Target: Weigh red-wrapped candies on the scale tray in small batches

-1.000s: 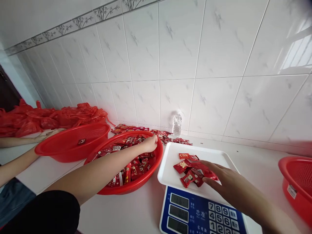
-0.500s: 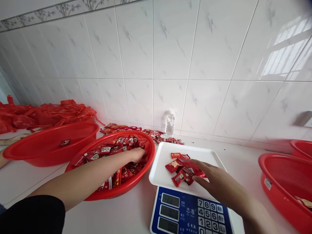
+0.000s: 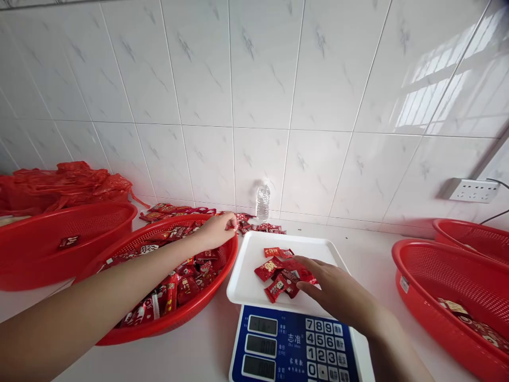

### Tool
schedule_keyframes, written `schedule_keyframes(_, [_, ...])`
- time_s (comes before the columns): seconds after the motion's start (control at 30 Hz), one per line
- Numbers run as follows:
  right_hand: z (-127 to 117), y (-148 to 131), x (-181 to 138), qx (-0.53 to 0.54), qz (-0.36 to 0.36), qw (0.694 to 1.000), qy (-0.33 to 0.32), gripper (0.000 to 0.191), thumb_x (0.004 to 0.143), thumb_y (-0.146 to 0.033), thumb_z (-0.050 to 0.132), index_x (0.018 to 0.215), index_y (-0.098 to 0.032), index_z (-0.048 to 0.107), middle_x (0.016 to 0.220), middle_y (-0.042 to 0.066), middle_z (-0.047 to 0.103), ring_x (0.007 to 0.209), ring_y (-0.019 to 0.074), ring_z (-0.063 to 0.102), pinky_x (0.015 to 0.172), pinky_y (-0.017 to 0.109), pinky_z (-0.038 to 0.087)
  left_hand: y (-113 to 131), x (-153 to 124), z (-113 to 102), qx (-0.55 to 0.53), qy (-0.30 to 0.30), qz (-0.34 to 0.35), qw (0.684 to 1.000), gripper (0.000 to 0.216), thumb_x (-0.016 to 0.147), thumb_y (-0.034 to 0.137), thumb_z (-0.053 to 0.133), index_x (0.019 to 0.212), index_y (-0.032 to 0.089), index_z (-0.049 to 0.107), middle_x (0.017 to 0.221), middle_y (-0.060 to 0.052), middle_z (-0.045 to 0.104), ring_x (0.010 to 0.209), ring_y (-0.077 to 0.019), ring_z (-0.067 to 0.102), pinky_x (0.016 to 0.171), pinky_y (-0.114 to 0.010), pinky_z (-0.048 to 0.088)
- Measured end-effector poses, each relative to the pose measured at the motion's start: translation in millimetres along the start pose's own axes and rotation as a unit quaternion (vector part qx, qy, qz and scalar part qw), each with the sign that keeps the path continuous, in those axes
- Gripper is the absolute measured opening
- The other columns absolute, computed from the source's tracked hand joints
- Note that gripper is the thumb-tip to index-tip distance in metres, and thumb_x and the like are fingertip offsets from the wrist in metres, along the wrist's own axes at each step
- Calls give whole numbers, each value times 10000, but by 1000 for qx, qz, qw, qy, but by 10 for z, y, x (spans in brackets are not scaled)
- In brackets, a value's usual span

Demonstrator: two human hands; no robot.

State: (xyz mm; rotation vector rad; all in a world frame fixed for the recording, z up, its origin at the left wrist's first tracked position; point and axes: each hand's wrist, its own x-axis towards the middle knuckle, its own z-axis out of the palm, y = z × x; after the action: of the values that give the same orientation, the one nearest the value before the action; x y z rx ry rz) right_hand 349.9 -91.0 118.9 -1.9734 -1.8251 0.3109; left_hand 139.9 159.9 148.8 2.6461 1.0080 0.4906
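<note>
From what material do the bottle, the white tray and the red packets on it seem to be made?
Bottle: probably shiny plastic; see-through with glints.
White tray: smooth plastic or coated metal; evenly white with rounded corners.
Red packets: likely glossy plastic film, crinkled with highlights.

A wall (image 3: 262,79) of glossy white tiles with grey veining fills the far side, divided by thin pale grout lines. A dark border strip (image 3: 24,4) edges the top left. Bright daylight shows at far right as the reflection (image 3: 429,98) of a barred window. Below it sits a white socket strip (image 3: 475,191) with a black cable (image 3: 496,215). The white tabletop (image 3: 191,358) meets the wall, whose lower tiles glow faintly pink.
</note>
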Motion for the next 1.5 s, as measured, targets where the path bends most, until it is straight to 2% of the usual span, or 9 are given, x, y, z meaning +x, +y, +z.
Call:
schedule_keyframes(0.17, [8, -16, -2, 2, -11, 1000, -2, 441, 940, -335, 445, 1380, -368, 455, 1263, -6, 639, 1100, 225, 611, 900, 401, 478, 542, -198, 296, -113, -85, 69, 988, 117, 813, 162, 490, 909, 203, 543, 853, -12, 649, 788, -177, 637, 691, -269, 475])
schedule_keyframes(0.33, [-18, 3, -16, 8, -11, 1000, 5, 427, 939, -346, 452, 1366, -347, 464, 1233, 5, 652, 1052, 217, 627, 864, 381, 484, 772, -285, 455, -136, -151, 74, 976, 338, 827, 177, 545, 1161, 225, 565, 1077, -52, 678, 969, -222, 647, 814, -335, 513])
schedule_keyframes(0.57, [-85, -4, -13, 20, -10, 1000, 5, 382, 946, -343, 445, 1325, -351, 492, 1200, -13, 668, 1073, 215, 615, 884, 378, 478, 988, -737, 209, -217, 3, 129, 968, 272, 922, 286, 525, 1191, 257, 545, 1198, -54, 641, 1081, -209, 611, 929, -362, 514])
schedule_keyframes(0.73, [-70, -24, -25, 0, 2, 1000, 12, 402, 936, -332, 456, 1334, -335, 504, 1253, 5, 647, 1091, 227, 618, 892, 392, 482, 823, -1198, 496, -231, 186, 215, 931, 219, 944, 187, 481, 1140, 281, 515, 959, -25, 635, 916, -166, 631, 840, -299, 531])
schedule_keyframes(0.83, [-52, -19, -54, -9, 7, 1000, 21, 412, 948, -372, 439, 1354, -332, 499, 1282, 17, 632, 1126, 234, 607, 928, 411, 472, 597, -1296, 775, -202, 245, 264, 911, 272, 932, 162, 453, 1175, 280, 480, 832, -15, 596, 756, -163, 611, 726, -288, 539])
schedule_keyframes(1.07, [65, -83, -20, -14, 4, 1000, 15, 462, 938, -389, 476, 1391, -297, 484, 1370, 44, 567, 1259, 232, 516, 1052, 422, 406, 319, -1335, 1038, -203, 245, 255, 913, 290, 941, 181, 433, 1197, 305, 488, 830, -30, 637, 703, -174, 638, 652, -265, 559])
schedule_keyframes(1.3, [256, -330, 294, -55, -33, 995, -71, 633, 904, -576, 496, 1477, -352, 349, 1592, 41, 234, 1473, 315, 64, 1157, 592, 82, 262, -1384, 1024, -224, 257, 251, 906, 289, 975, 248, 391, 1239, 320, 482, 831, -40, 665, 719, -192, 661, 658, -284, 578])
schedule_keyframes(1.4, [320, -362, 412, -56, -63, 991, -101, 674, 904, -640, 432, 1492, -328, 326, 1602, 53, 200, 1470, 344, 39, 1136, 637, 37, 216, -1401, 1021, -219, 248, 253, 909, 288, 980, 253, 387, 1245, 313, 479, 834, -47, 655, 745, -196, 655, 680, -294, 576])
schedule_keyframes(1.5, [384, -344, 475, -46, -90, 989, -109, 686, 884, -668, 443, 1468, -316, 377, 1564, 51, 307, 1458, 368, 105, 1122, 665, 16, 195, -1409, 1021, -205, 240, 261, 912, 281, 978, 245, 412, 1247, 286, 481, 863, -56, 655, 798, -197, 654, 739, -302, 568])
